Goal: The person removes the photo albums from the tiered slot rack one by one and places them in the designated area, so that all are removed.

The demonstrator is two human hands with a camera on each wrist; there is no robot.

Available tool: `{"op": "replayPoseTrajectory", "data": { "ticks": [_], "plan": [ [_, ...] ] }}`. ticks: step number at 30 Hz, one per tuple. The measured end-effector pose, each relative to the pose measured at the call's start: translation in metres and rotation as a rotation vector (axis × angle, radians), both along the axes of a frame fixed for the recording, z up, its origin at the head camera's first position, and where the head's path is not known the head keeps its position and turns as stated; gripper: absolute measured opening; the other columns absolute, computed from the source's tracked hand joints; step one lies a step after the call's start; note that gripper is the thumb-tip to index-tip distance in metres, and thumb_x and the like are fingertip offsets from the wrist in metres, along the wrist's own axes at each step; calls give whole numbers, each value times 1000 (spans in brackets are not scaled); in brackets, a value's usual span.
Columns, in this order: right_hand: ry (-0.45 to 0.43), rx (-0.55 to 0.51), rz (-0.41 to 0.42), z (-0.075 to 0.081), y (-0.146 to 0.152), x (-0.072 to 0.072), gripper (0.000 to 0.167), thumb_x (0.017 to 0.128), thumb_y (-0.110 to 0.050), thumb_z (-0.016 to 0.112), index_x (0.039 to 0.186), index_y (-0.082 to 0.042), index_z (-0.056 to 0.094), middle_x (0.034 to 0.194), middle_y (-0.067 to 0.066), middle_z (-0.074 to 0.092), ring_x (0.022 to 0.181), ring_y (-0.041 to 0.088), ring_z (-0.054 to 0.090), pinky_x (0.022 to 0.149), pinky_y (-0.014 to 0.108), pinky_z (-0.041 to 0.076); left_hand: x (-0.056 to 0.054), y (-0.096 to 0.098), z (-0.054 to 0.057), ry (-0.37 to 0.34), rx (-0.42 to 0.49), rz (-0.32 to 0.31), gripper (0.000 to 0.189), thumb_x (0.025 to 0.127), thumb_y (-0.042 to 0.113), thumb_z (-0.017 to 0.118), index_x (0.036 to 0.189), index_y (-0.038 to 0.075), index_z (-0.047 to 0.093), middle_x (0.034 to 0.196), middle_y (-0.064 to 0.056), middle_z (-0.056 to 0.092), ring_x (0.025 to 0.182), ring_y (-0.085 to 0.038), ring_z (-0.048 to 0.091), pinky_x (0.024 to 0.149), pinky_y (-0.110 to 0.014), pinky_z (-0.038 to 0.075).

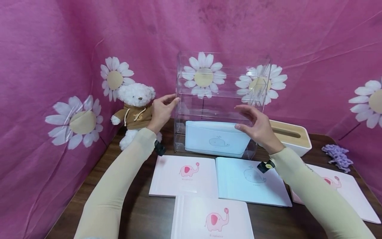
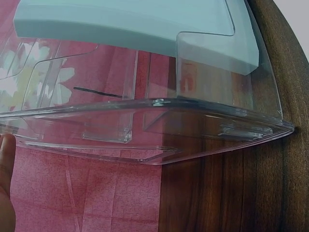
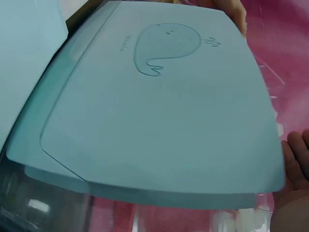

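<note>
A clear plastic tiered rack (image 1: 222,116) stands upright at the back of the table. In its lowest tier a pale blue book with a whale drawing (image 1: 216,139) leans back. My left hand (image 1: 162,111) is at the rack's left side, thumb tip and fingertips right at the edge; only part of it shows at the border of the left wrist view. At the book's upper right corner is my right hand (image 1: 258,127), its fingers and thumb spread apart, holding nothing. In the right wrist view the whale book (image 3: 164,121) fills most of the picture.
In front of the rack lie a pink elephant book (image 1: 170,179), a blue whale book (image 1: 238,182) and a nearer elephant book (image 1: 191,215). Another pink book (image 1: 352,196) lies right. A teddy bear (image 1: 135,116), wooden-topped box (image 1: 304,137) and purple knitted piece (image 1: 338,157) flank the rack.
</note>
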State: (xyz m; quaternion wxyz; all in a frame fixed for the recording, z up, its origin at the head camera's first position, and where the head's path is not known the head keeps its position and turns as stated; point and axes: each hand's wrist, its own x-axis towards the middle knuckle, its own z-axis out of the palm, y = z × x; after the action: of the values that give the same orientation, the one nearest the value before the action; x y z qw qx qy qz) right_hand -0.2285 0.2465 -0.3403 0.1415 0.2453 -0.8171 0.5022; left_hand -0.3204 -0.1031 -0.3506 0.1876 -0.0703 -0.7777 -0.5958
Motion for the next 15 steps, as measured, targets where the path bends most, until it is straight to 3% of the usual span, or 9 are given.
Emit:
{"op": "replayPoseTrajectory", "data": {
  "ticks": [6, 11, 15],
  "plan": [
    [-65, 120, -43, -12, -2, -7, 59, 87, -14, 81, 140, -18, 58, 141, 9, 61, 130, 19, 56, 107, 8, 41, 1, 1, 1, 17, 4, 14, 35, 90, 34, 79, 118, 12, 77, 105, -13, 78, 83, -5, 66, 69, -17, 52],
    [-33, 151, -60, -18, -1, -9, 53, 86, -17, 82, 136, -19, 62, 134, 7, 67, 123, 27, 61, 101, 11, 45, 2, 2, 1, 14, 6, 15, 35, 90, 33, 79, 118, 11, 77, 105, -13, 79, 83, -5, 66, 69, -16, 52],
    [12, 173, -45, -21, -1, -7, 52, 85, -14, 83, 134, -18, 64, 127, 6, 71, 111, 23, 67, 93, 11, 49, 1, 2, 0, 16, 7, 15, 35, 90, 32, 79, 118, 11, 77, 106, -13, 79, 84, -6, 67, 71, -16, 53]
  ]
}}
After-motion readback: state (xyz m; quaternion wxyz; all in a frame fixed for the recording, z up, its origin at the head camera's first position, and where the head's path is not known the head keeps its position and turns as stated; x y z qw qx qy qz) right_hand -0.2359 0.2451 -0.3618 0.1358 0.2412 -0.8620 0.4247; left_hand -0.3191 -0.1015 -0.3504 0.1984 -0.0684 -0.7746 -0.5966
